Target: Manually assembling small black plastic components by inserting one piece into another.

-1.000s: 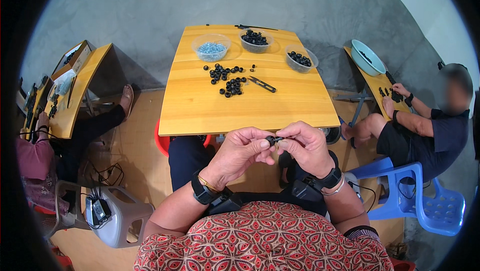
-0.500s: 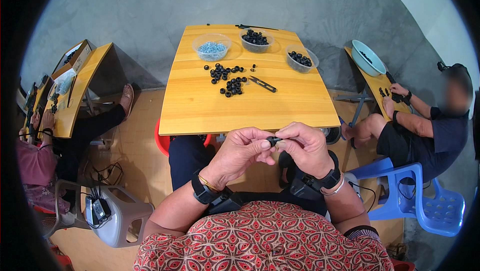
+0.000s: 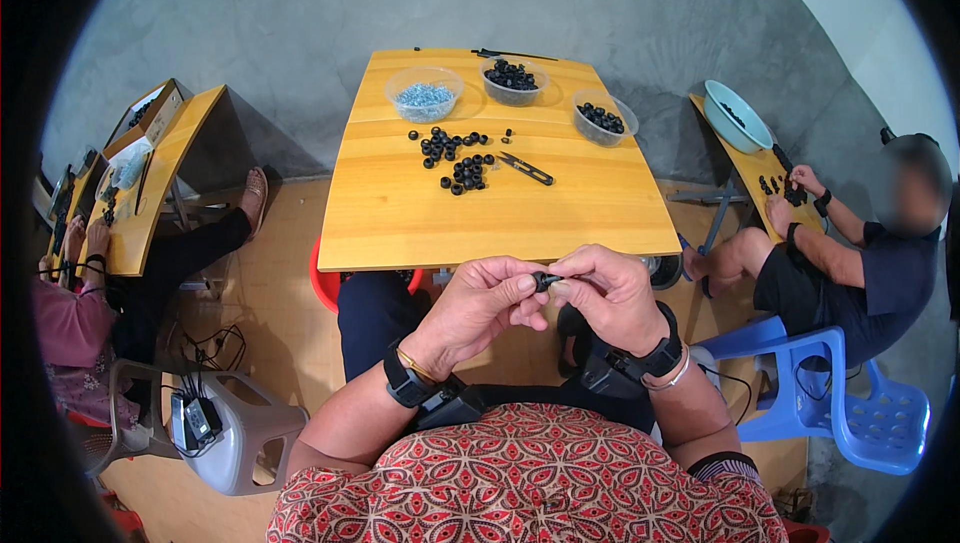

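Observation:
Just beyond my lap, at the table's near edge, both hands come together over a small black part (image 3: pixel 543 281). My left hand (image 3: pixel 480 303) pinches its thicker, rounded end between thumb and fingers. My right hand (image 3: pixel 607 298) is closed on its narrower right end, where the fingertips hide most of it. On the yellow table (image 3: pixel 500 228) ahead lie several loose round black pieces (image 3: pixel 466 175). Beside them rests a pair of black thread snips (image 3: pixel 527 169) with the blades pointing to the left.
Along the table's far side stand a clear bowl of small light-blue pieces (image 3: pixel 424 96) and two clear tubs of black parts (image 3: pixel 511 76) (image 3: pixel 601 119). A red basin (image 3: pixel 327 288) sits below. People work at side tables; a blue plastic chair (image 3: pixel 800 353) stands right, a grey stool (image 3: pixel 245 443) left.
My hands stay in nearly the same place, with the black part tilted slightly and my fingers shifted a little around it. The person on the right has moved one hand slightly.

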Demonstrator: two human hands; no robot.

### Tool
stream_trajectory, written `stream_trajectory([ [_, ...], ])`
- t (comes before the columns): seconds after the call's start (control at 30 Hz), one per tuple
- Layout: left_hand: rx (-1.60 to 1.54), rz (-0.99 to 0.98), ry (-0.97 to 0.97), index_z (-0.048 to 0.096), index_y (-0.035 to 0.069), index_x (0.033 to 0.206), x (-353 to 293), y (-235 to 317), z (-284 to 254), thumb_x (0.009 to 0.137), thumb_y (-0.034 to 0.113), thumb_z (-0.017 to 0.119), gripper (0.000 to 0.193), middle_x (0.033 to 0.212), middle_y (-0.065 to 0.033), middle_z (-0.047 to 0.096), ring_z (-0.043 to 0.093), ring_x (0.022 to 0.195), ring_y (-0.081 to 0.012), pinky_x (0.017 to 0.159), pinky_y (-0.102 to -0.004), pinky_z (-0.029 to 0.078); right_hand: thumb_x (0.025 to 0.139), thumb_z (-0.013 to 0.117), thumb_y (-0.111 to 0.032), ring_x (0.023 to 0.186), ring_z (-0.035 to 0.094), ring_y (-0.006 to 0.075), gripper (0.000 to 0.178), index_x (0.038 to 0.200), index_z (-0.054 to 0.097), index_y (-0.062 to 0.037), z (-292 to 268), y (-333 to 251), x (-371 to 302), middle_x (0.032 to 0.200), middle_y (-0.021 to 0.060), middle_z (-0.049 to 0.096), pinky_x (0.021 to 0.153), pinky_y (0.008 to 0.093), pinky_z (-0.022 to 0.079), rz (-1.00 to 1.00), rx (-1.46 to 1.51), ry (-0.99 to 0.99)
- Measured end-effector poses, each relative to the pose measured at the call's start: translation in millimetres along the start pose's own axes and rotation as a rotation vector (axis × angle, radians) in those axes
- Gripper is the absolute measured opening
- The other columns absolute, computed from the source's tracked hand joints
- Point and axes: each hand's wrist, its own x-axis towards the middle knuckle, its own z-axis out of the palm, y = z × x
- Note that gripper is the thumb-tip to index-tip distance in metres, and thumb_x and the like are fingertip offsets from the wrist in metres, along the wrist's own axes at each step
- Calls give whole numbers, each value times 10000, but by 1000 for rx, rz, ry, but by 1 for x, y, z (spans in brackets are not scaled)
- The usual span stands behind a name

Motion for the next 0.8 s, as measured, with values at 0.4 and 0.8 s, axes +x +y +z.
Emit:
stream_trajectory([
  [0.4, 23, 0, -2, 573, -12, 995, -1, 1, 1, 844, 93, 530, 189, 875, -115, 619, 611, 733, -153, 652, -303, 541, 783, 552, 54, 647, 568, 104, 98, 878, 565, 35, 0, -3, 1, 739, 74, 572, 563, 207, 448, -51, -119, -2],
  [0.8, 106, 46, 71, 596, 0, 960, 0, -1, 1, 844, 88, 529, 160, 877, -117, 623, 614, 741, -160, 616, -285, 539, 774, 543, 64, 601, 551, 93, 86, 834, 581, 16, 0, -2, 5, 676, 53, 569, 524, 213, 437, -50, -101, -48],
])
